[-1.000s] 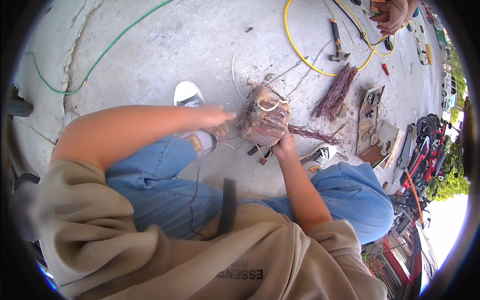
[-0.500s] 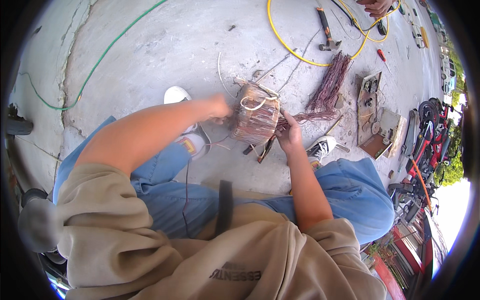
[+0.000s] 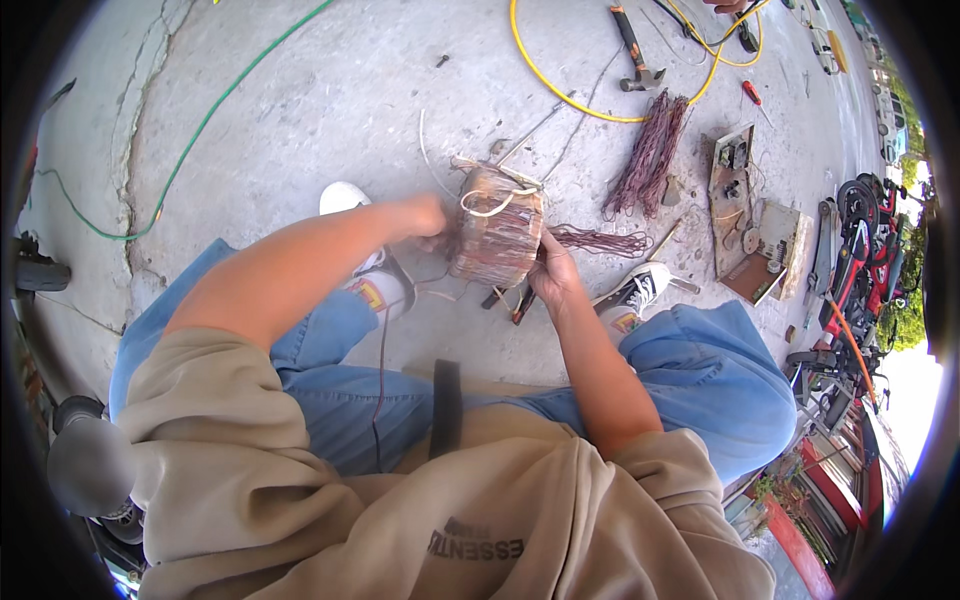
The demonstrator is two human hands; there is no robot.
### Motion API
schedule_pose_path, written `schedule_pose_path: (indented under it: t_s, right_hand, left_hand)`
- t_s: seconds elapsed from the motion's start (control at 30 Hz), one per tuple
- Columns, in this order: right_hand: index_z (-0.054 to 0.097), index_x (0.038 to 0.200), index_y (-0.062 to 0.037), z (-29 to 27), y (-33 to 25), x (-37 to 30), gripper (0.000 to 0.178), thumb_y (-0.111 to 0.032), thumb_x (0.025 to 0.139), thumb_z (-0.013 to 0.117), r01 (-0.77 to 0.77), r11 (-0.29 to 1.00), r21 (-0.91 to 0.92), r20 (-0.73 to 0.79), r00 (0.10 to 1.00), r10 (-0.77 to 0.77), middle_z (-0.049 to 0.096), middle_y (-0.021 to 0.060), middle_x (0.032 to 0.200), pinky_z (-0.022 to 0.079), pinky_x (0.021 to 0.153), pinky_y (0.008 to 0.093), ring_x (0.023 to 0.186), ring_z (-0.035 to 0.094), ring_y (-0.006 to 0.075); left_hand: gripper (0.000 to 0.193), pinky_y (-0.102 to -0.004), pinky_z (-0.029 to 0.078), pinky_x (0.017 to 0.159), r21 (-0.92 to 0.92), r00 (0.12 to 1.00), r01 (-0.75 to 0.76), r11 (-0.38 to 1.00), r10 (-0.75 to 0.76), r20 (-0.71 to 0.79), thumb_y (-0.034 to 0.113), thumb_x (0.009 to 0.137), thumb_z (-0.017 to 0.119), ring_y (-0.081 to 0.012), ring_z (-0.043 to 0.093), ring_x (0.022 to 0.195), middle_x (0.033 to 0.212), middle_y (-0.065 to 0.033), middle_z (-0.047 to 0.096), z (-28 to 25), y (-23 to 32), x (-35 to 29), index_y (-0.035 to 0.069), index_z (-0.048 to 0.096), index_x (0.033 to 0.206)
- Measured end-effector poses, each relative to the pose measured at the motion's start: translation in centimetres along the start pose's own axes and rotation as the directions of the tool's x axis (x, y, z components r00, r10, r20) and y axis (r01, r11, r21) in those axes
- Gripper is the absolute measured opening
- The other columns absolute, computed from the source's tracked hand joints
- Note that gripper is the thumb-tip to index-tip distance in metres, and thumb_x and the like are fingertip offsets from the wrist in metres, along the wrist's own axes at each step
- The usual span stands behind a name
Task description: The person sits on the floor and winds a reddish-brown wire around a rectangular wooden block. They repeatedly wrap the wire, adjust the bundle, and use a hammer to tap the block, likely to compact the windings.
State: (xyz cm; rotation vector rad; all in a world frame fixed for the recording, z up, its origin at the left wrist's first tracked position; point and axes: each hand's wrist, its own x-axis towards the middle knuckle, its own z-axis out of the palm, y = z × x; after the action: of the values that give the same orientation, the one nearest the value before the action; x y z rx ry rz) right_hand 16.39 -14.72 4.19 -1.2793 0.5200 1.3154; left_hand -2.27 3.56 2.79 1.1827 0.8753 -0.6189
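Observation:
A round bundle of copper winding [image 3: 497, 236], bound with pale cord, sits upright on the concrete between my feet. My left hand [image 3: 428, 218] presses against its left side, fingers curled on it. My right hand [image 3: 553, 272] grips its right lower edge. A tail of reddish copper wire [image 3: 598, 240] sticks out to the right of the bundle. A pair of pliers [image 3: 516, 301] lies under it, mostly hidden.
A loose hank of copper wire [image 3: 652, 153] lies beyond. A hammer [image 3: 636, 50], yellow cable [image 3: 560, 82], red screwdriver [image 3: 751, 94] and a wooden board with parts [image 3: 750, 222] are to the right. A green wire [image 3: 215, 105] crosses the floor at left. Another person's hand [image 3: 733, 6] shows at top.
The view has shifted down the floor. My left hand slid from the top left of the bundle to its left side; my right hand stays on its right edge.

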Motion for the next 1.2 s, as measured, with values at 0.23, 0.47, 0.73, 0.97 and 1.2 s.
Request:
schedule_pose_path:
  t_s: [0.23,0.47,0.73,0.97,1.2]
  right_hand:
    - [0.058,0.105,-0.0072,-1.9,-4.7,-1.1,0.017,-0.02,0.094,0.062,-0.031,0.99,0.134,0.066,0.998,0.022,0.06,0.0074,0.09,0.041,0.052,0.0266,0.068,0.05,0.0153]
    - [0.053,0.097,0.0002,-2.0,-4.0,-0.9,0.011,-0.001,0.09,0.061,0.059,0.983,0.172,-0.17,0.985,-0.03,0.062,0.011,0.088,0.044,0.044,0.0158,0.059,0.053,0.0116]
    - [0.058,0.095,-0.0032,-2.3,-0.8,0.3,0.011,0.001,0.087,0.064,0.014,0.96,0.281,0.015,1.0,-0.019,0.062,0.0077,0.09,0.044,0.052,0.0212,0.065,0.053,0.0128]
    - [0.061,0.1,-0.0082,-3.9,0.0,-0.2,0.012,-0.001,0.091,0.065,-0.037,0.984,0.176,0.044,0.999,0.03,0.067,0.005,0.1,0.051,0.065,0.0229,0.08,0.06,0.0152]
    - [0.061,0.106,-0.0046,-4.1,2.5,-1.7,0.019,-0.002,0.089,0.069,0.04,0.985,0.167,-0.119,0.993,-0.02,0.066,0.0073,0.103,0.06,0.08,0.0253,0.094,0.066,0.0188]
  left_hand:
    - [0.027,-0.0304,0.05,0.047,0.292,0.989,-0.149,0.945,0.136,0.063,0.023,0.093,0.06,-0.0166,0.058,0.05,0.069,-0.0078,0.064,-1.9,0.6,-0.7,-0.002,0.07,0.093]
    - [0.036,-0.03,0.052,0.052,0.216,0.991,-0.114,0.97,0.097,0.087,0.031,0.095,0.059,-0.0194,0.064,0.056,0.075,-0.0101,0.067,-3.5,0.2,-1.7,-0.003,0.068,0.102]
    - [0.038,-0.0318,0.054,0.085,0.203,0.924,-0.139,0.969,0.053,0.379,0.026,0.091,0.061,-0.0191,0.069,0.094,0.108,-0.0114,0.07,-3.7,2.8,-1.8,0.0,0.064,0.119]
    - [0.03,-0.0362,0.06,0.082,0.148,0.948,-0.036,0.988,-0.013,0.317,0.012,0.086,0.066,-0.0236,0.071,0.095,0.103,-0.0147,0.071,-2.5,1.9,-0.5,-0.006,0.067,0.11]
    - [0.039,-0.0315,0.057,0.074,0.448,0.933,-0.25,0.858,0.09,0.348,0.012,0.078,0.072,-0.0194,0.069,0.085,0.105,-0.0115,0.071,-2.5,3.2,0.3,0.001,0.066,0.115]
